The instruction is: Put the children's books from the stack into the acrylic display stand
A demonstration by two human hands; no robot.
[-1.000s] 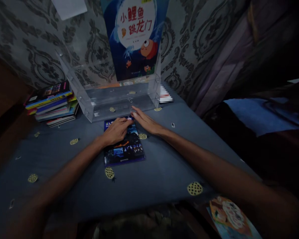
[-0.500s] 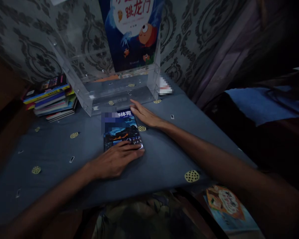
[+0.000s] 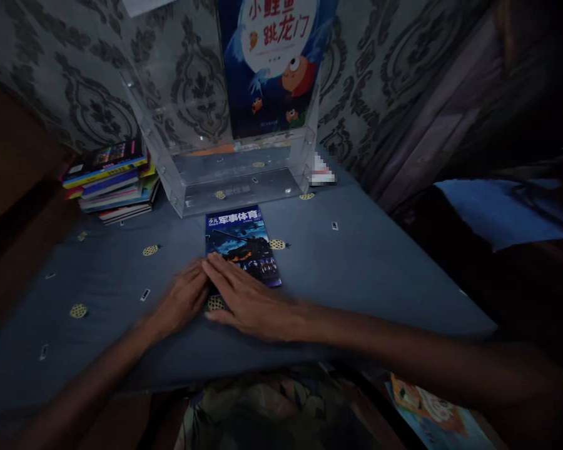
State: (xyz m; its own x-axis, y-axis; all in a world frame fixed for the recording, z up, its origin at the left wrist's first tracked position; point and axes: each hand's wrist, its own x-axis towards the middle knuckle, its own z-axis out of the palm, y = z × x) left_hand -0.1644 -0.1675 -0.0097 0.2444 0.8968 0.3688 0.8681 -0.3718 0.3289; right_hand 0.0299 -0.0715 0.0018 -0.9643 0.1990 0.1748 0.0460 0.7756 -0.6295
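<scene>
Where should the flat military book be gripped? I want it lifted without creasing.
Probably by its near edge, coming from the person's side: the book lies flat on the blue cloth, and both the left hand and right hand rest there.

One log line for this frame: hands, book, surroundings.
left hand: flat at book's near-left corner | right hand: flat on book's near edge | book: face-up on table | acrylic stand: behind book

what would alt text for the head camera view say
Both hands, left hand and right hand, rest at the near edge of a dark blue book on a blue-grey tablecloth. Behind stands a clear acrylic rack holding a picture book, with a book stack to its left.
</scene>
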